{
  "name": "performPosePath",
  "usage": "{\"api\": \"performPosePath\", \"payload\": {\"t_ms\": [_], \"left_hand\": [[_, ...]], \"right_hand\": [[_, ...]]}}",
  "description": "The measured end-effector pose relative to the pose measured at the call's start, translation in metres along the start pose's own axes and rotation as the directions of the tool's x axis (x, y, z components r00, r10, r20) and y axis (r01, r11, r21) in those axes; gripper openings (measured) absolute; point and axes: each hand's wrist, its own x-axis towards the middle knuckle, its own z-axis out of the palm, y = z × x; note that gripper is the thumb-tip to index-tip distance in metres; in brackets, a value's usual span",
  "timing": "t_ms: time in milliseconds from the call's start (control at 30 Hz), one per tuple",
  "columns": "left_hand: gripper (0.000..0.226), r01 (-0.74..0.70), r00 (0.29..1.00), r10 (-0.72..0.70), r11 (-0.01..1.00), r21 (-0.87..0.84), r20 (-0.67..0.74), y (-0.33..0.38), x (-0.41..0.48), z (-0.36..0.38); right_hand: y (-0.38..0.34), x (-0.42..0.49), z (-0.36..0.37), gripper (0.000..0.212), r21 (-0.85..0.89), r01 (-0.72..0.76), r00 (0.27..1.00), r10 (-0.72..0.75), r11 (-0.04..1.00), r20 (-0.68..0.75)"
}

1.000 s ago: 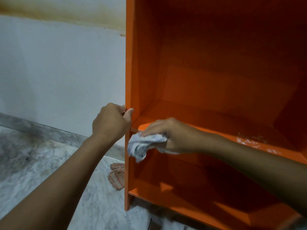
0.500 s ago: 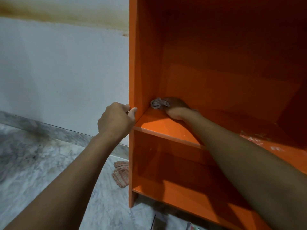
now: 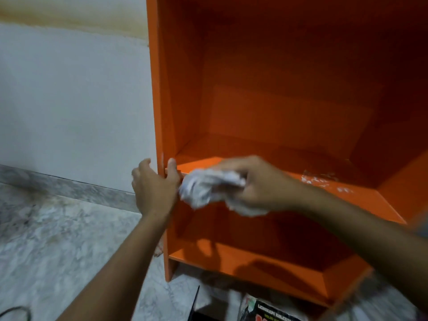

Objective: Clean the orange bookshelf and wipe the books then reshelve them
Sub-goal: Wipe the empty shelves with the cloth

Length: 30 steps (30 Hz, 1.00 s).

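Cloth [image 3: 203, 188] at front-left shelf edge of bookshelf [image 3: 183, 89]

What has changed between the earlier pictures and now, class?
The right hand, gripping the white cloth, drew back from the rear left corner of the middle shelf to its front edge, beside the left hand. Nothing was taken up or let go. The left hand stayed gripping the left side panel.
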Motion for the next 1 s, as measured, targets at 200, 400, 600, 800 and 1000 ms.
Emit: {"api": "performPosePath", "payload": {"t_ms": [200, 400, 600, 800, 1000], "left_hand": [[0.036, 0.464, 0.879, -0.383, 0.825, -0.322, 0.284, 0.010, -0.021, 0.026], [0.028, 0.546, 0.811, -0.398, 0.777, -0.311, 0.429, 0.017, -0.008, 0.026], [0.030, 0.530, 0.811, -0.364, 0.789, -0.311, 0.458, 0.008, -0.004, 0.028], [0.030, 0.539, 0.805, -0.361, 0.777, -0.326, 0.471, 0.009, -0.006, 0.026], [0.040, 0.518, 0.816, -0.366, 0.806, -0.285, 0.448, 0.011, -0.006, 0.026]], "right_hand": [[0.072, 0.029, -0.082, 0.012, -0.182, -0.416, 0.878, 0.341, 0.891, -0.336], [0.164, 0.050, -0.085, 0.023, -0.105, -0.639, 0.735, 0.565, 0.762, -0.374], [0.176, 0.054, -0.063, 0.031, -0.194, -0.551, 0.830, 0.508, 0.812, -0.233], [0.110, 0.024, -0.021, 0.036, -0.159, -0.189, 0.982, 0.184, 0.969, -0.043], [0.020, -0.049, -0.009, 0.039, -0.097, 0.005, 0.978, 0.015, 0.995, 0.206]]}}
